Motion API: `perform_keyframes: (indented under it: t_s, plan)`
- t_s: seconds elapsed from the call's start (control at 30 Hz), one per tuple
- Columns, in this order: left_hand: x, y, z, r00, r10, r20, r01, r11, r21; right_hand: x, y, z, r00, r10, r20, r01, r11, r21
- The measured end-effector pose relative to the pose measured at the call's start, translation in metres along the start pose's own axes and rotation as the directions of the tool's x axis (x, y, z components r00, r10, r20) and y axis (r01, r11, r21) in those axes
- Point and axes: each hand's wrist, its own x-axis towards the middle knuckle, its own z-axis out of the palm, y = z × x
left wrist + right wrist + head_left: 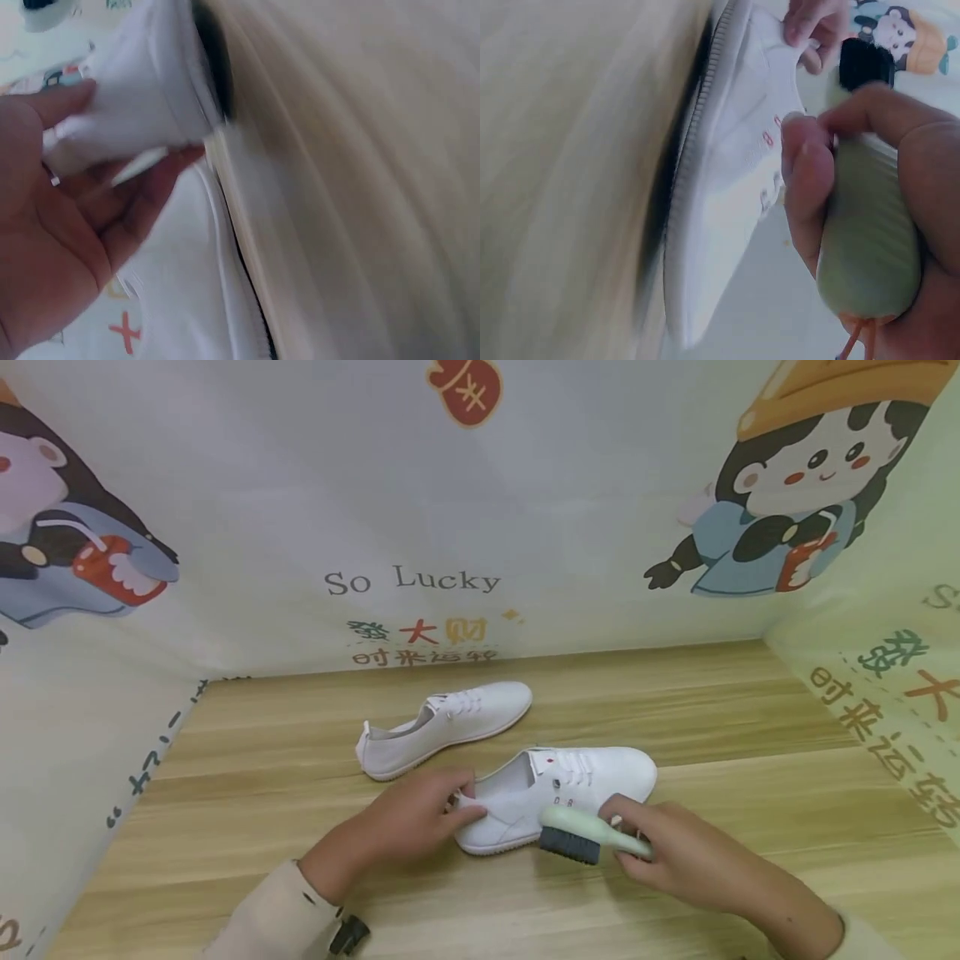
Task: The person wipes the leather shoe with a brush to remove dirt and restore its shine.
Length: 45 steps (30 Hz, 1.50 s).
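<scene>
In the head view a white lace-up shoe (pixel 618 772) points to the right, its heel at my left hand (pixel 416 814). That hand pinches the heel's top edge, thumb on the near side and fingers reaching into the opening. My right hand (pixel 686 856) grips the pale green handle of a brush (pixel 572 842). Its dark bristles face down in front of the near side of the shoe, below the laces. The right wrist view shows the handle (pixel 870 232) wrapped by fingers, with an orange cord at its end. In the left wrist view the heel (pixel 142 90) is blurred.
A second white shoe (pixel 491 710) lies just behind the first, toe to the right. Both are on a wood-grain surface (pixel 712 710), with a printed cloth (pixel 600 568) rising at the back and sides. A small black object (pixel 348 935) is by my left sleeve.
</scene>
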Motion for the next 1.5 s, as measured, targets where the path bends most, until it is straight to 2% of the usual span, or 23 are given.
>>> perform_keyframes:
  t_s: [0.1,0.27,0.43,0.53,0.63,0.83,0.97,1.07,1.3,1.5]
  plan:
    - [-0.001,-0.010,-0.003,0.999,0.002,0.044,0.002,0.994,-0.108,0.018,-0.006,0.003,0.999,-0.026,-0.031,0.024,0.998,-0.062]
    - [-0.002,-0.024,-0.005,0.994,0.029,0.108,0.001,0.963,-0.269,0.043,-0.013,0.011,0.992,-0.055,-0.118,0.036,0.987,-0.156]
    - [-0.004,-0.030,-0.008,0.989,0.032,0.147,0.023,0.931,-0.363,0.051,-0.017,0.021,0.977,-0.111,-0.181,0.066,0.969,-0.237]
    - [-0.002,-0.030,-0.010,0.989,0.029,0.147,0.028,0.929,-0.370,0.049,-0.020,0.026,0.962,-0.162,-0.219,0.096,0.955,-0.282]
    - [-0.001,-0.030,-0.010,0.990,0.021,0.142,0.033,0.929,-0.370,0.046,-0.023,0.030,0.952,-0.207,-0.223,0.131,0.941,-0.312]
    - [-0.001,-0.033,-0.010,0.993,0.015,0.121,0.031,0.929,-0.368,0.045,-0.024,0.040,0.940,-0.309,-0.143,0.234,0.892,-0.387]
    - [-0.002,-0.035,-0.008,0.991,0.037,0.128,0.015,0.924,-0.383,0.045,-0.022,0.043,0.932,-0.349,-0.100,0.287,0.876,-0.387]
    - [-0.002,-0.035,-0.007,0.990,0.042,0.134,0.013,0.923,-0.384,0.045,-0.021,0.042,0.934,-0.342,-0.104,0.276,0.875,-0.397]
    - [-0.003,-0.034,-0.008,0.987,0.032,0.156,0.034,0.915,-0.402,0.046,-0.021,0.038,0.954,-0.265,-0.141,0.183,0.886,-0.425]
    - [-0.002,-0.033,-0.008,0.982,0.020,0.190,0.070,0.888,-0.454,0.046,-0.022,0.033,0.958,-0.241,-0.156,0.155,0.891,-0.426]
